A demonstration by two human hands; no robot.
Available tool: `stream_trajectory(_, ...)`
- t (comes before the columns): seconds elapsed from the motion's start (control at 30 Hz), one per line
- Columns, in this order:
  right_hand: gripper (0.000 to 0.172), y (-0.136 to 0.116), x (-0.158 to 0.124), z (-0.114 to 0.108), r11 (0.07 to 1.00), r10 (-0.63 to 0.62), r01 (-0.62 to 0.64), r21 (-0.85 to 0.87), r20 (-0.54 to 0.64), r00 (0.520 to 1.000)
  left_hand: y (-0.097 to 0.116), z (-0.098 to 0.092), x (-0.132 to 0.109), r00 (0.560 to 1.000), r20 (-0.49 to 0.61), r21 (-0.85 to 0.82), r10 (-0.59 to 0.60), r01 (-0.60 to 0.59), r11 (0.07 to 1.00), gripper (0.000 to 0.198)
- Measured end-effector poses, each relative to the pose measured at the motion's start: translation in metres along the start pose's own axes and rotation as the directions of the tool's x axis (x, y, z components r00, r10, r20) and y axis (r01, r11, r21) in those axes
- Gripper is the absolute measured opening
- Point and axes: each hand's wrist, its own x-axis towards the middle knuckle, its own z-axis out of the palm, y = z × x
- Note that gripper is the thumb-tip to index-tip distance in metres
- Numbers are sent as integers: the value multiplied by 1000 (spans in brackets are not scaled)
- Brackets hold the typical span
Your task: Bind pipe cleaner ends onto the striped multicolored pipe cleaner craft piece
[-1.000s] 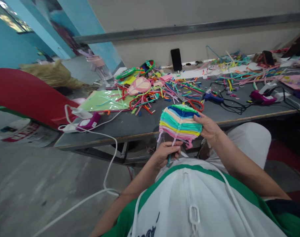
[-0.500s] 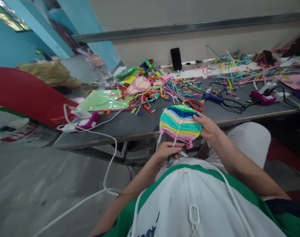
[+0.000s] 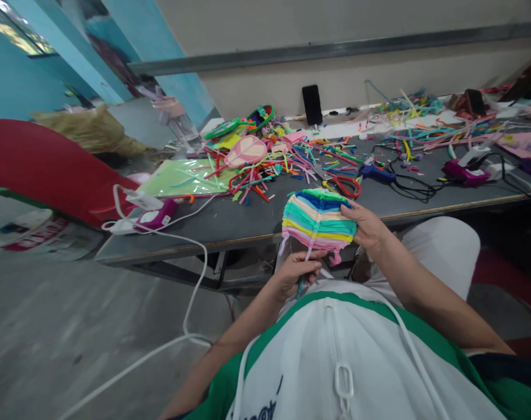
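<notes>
A leaf-shaped pipe cleaner craft (image 3: 318,219), striped in green, blue, cream, teal, yellow and pink, is held up at the table's front edge. A pale stem runs down its middle, and pink ends curl at its lower corners. My left hand (image 3: 298,271) is closed round the stem below the stripes, with a teal end showing under the fingers. On the other side, my right hand (image 3: 367,226) pinches the craft's right edge, thumb on top. Just beyond it lie orange-handled scissors (image 3: 348,186) and a blue glue gun (image 3: 378,172).
Loose pipe cleaner pieces (image 3: 307,160) cover much of the table (image 3: 230,224). A green plastic-wrapped sheet (image 3: 182,177), a purple power strip (image 3: 154,217) with a white cord, and a bottle (image 3: 178,122) are at left. A phone (image 3: 311,105) leans on the wall.
The craft and both hands stay almost in place. The craft's top edge has tipped down very slightly.
</notes>
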Motion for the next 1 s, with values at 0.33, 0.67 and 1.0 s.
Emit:
stream_trajectory(0.33, 28, 3, 0, 0, 999, 22, -23, -35, -49, 999, 3, 4, -4, 998, 34, 42, -53, 52, 998, 48)
stream_trajectory(0.67, 32, -17, 1, -13, 994, -83, 78, -76, -64, 994, 14, -29, -10, 994, 27, -147, 107, -102, 984, 48)
stream_trajectory(1.0, 36, -18, 3, -13, 994, -69, 65, -87, -44, 997, 12, -4, -14, 991, -92, -82, 99, -107, 991, 39)
